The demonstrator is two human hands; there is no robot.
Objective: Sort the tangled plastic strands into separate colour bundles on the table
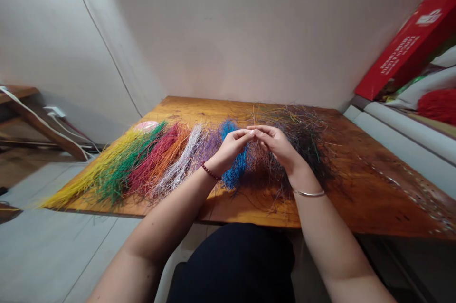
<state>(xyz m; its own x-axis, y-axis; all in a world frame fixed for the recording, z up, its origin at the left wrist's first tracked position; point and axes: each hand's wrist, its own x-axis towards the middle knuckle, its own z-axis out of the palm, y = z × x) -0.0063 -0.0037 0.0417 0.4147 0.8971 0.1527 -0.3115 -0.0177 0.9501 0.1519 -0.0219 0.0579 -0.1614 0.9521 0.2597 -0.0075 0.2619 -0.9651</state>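
Observation:
My left hand (233,144) and my right hand (272,144) meet at the fingertips above the wooden table. Fingers on both hands are pinched together; whatever lies between them is too small to make out. Below my left hand is a bundle of blue strands (233,172). Brownish strands (259,163) lie under the gap between my hands, and a dark tangled pile (306,144) is beside my right hand. Leftward run purple (211,146), white (180,163), orange (173,156), red (151,165), green (124,175) and yellow (89,170) bundles.
The wooden table (356,198) stands against a pale wall. A pink round item (146,126) is partly covered by strands at the back left. On the right, a red box (406,46) rests above white surfaces. A power strip (55,112) with cables is at left.

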